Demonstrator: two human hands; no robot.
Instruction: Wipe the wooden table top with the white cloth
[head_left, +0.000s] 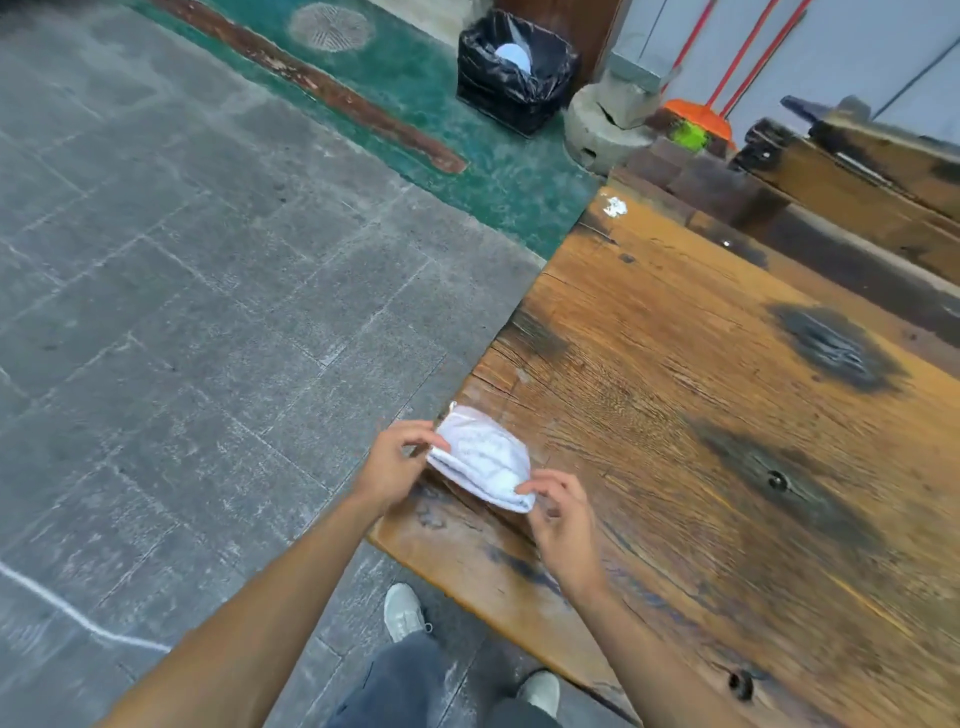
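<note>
Head view: both hands at the near-left corner of the table (701, 364)
Left hand (387, 467): fingers pinch the cloth's left end
Right hand (563, 514): fingers pinch its right end
White cloth (483, 457): folded, rumpled pad held at the edge
Risk: it may unfold or slip off
Far corner: white scrap (615, 207), easily missed

The white cloth (480, 457) is folded into a small soft bundle. It sits low in the view, around 6 o'clock, over the near corner of the wooden table top (727, 415). The table top is big, orange-brown and shiny, with dark burnt-looking spots. It stretches away toward 3 o'clock.
</note>
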